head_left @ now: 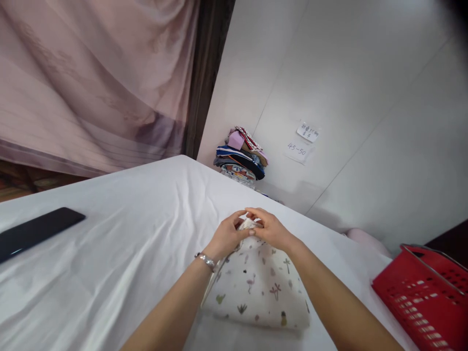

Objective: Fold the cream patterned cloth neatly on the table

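Observation:
A folded white cloth [258, 287] printed with small cacti and flamingos lies on the white sheet in front of me. My left hand [228, 235], a silver bracelet on its wrist, pinches the cloth's far edge. My right hand [269, 227] grips that same far edge right beside it, fingers curled, the two hands touching at the fingertips.
The white-sheeted table [120, 253] stretches left, with a flat black object [34, 231] near its left edge. A stack of folded colourful clothes [241, 156] sits at the far corner by the wall. A red plastic basket [427, 292] stands at the right. Paper notes [303, 141] hang on the wall.

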Motion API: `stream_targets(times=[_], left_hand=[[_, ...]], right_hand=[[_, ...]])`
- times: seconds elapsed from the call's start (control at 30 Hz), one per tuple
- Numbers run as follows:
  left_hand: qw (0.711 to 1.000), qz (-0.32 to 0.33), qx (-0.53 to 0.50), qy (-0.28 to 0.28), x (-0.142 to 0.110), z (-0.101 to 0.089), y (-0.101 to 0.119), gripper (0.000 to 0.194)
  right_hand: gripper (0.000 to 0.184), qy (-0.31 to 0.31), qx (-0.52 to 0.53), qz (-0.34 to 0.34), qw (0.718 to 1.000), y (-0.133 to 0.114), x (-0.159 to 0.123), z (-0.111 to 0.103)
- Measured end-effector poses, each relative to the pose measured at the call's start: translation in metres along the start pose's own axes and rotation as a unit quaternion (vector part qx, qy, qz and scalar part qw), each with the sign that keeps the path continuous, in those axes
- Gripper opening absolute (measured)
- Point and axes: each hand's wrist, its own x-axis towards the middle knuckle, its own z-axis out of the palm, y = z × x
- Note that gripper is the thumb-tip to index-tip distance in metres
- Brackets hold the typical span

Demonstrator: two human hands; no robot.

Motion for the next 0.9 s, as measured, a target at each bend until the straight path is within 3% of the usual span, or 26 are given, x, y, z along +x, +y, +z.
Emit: stream_targets(times=[0.23,0.37,0.57,0.77,0.9], left_hand=[[0.999,-0.020,-0.022,-0.016,-0.007,0.000,0.021,0.064],[0.999,0.006,-0.030,-0.015,-0.018,-0.002,0.047,0.064],[0.999,0.036,-0.009,-0.013,-0.036,-0.016,0.078,0.067],[0.990,0.081,0.090,-0.076,-0.042,-0.035,0.110,0.071],[0.970,0.145,0.175,-0.082,-0.051,-0.046,0.133,0.074]], right_hand=[[0.090,-0.111,-0.020,0.122,0.986,0.017,-0.019,-0.028],[0.070,-0.178,-0.009,0.147,0.973,0.024,-0.036,-0.052],[0.048,-0.208,-0.013,0.199,0.958,0.027,-0.078,-0.076],[0.022,-0.153,-0.032,0.223,0.962,0.009,-0.118,-0.085],[0.015,-0.030,-0.121,0.152,0.981,-0.024,-0.138,-0.103]])
